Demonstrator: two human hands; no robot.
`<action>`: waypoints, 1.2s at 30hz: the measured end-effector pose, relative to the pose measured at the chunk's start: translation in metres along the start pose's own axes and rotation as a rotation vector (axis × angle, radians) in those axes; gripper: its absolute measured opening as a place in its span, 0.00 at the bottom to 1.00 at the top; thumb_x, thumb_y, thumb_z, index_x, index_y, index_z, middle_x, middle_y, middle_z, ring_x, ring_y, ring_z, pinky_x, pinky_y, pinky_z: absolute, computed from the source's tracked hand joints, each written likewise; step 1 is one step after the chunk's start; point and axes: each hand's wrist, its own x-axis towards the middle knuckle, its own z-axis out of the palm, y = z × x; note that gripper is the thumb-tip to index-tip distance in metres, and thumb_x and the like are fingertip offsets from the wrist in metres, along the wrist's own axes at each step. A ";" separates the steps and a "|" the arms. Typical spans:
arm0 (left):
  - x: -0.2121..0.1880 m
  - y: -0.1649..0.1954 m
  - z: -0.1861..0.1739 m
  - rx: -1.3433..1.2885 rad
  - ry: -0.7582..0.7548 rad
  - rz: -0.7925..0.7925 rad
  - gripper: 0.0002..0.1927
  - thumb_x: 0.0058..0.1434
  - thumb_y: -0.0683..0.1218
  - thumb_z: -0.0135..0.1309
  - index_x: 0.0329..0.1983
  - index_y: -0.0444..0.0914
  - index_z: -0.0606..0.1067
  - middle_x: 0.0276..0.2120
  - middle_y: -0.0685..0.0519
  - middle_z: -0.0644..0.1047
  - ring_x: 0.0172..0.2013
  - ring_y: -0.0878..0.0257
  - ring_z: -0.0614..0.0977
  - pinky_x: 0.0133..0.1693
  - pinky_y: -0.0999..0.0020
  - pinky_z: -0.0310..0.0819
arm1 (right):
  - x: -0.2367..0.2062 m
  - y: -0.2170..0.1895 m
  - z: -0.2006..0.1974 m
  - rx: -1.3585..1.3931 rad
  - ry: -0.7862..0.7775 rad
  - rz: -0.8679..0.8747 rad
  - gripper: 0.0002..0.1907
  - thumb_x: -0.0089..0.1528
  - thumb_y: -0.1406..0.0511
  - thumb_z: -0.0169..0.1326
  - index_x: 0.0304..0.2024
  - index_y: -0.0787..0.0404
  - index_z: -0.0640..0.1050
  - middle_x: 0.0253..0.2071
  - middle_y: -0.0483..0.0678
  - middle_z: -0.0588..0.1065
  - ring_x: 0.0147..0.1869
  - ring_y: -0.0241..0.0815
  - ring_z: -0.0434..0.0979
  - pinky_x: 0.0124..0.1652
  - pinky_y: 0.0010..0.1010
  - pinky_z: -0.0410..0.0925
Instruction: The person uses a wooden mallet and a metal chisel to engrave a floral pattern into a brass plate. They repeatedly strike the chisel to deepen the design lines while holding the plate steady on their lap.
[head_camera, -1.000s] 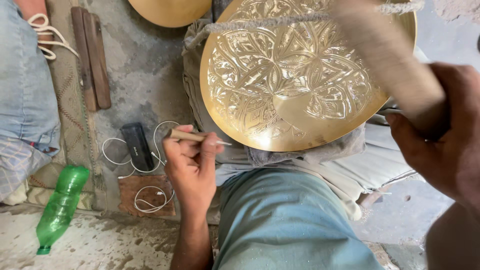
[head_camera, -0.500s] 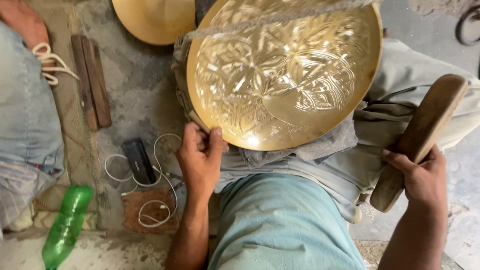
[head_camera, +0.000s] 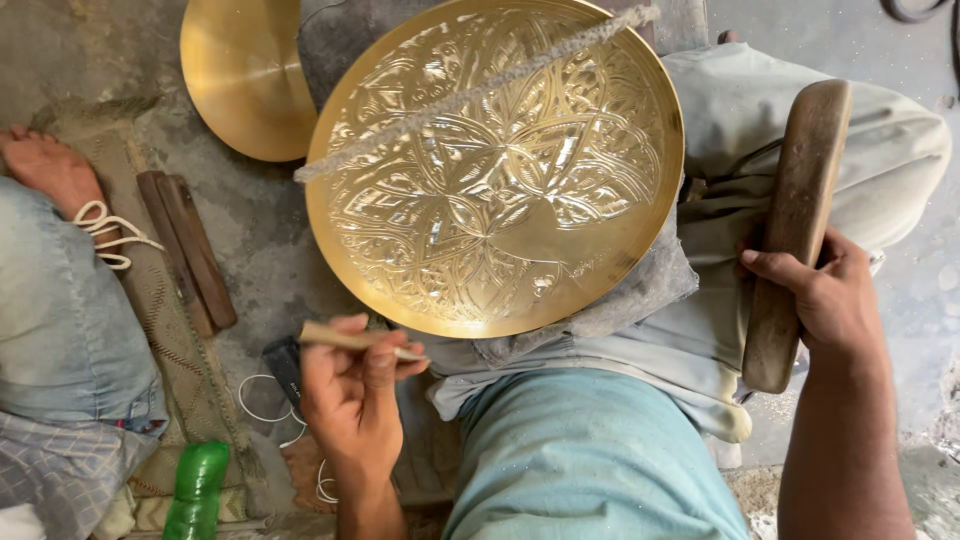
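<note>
A large round brass tray (head_camera: 495, 165) engraved with a floral pattern rests on my lap, on a grey cloth (head_camera: 640, 290). A rough cord (head_camera: 470, 95) lies diagonally across its face. My left hand (head_camera: 350, 395) is just below the tray's lower left rim and grips a thin chisel-like tool (head_camera: 355, 340), held nearly level. My right hand (head_camera: 820, 295) is to the right of the tray and grips a long wooden mallet (head_camera: 795, 225) that rests over my right leg.
A second plain brass disc (head_camera: 245, 75) lies at the upper left. Two dark wooden bars (head_camera: 190, 250) lie on the concrete floor. Another person's leg and foot (head_camera: 50, 260) are at the left. A green plastic bottle (head_camera: 195, 490) and white cable (head_camera: 265, 410) lie below.
The mallet came down from a raised swing to rest on my right leg. My left hand left the tray's rim and now holds the chisel below it. The view shifted left.
</note>
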 end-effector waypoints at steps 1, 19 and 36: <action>0.008 0.005 0.005 -0.019 -0.071 -0.026 0.16 0.71 0.38 0.49 0.59 0.27 0.63 0.42 0.43 0.78 0.40 0.60 0.86 0.40 0.67 0.87 | 0.002 -0.001 -0.002 0.012 0.000 0.011 0.18 0.58 0.72 0.62 0.51 0.70 0.78 0.42 0.49 0.79 0.43 0.40 0.79 0.45 0.31 0.73; 0.121 0.005 0.157 0.708 -1.227 0.524 0.16 0.66 0.43 0.55 0.57 0.43 0.71 0.30 0.50 0.76 0.34 0.56 0.87 0.32 0.63 0.83 | -0.103 0.000 0.027 -0.385 0.108 -0.199 0.30 0.59 0.73 0.65 0.61 0.69 0.68 0.46 0.53 0.79 0.49 0.44 0.81 0.49 0.37 0.75; 0.126 0.013 0.166 0.765 -1.345 0.555 0.13 0.60 0.43 0.57 0.49 0.44 0.77 0.29 0.52 0.78 0.33 0.53 0.85 0.33 0.56 0.79 | -0.123 0.017 0.040 -0.603 0.257 -0.213 0.28 0.62 0.70 0.61 0.64 0.66 0.69 0.43 0.59 0.78 0.42 0.47 0.81 0.44 0.41 0.74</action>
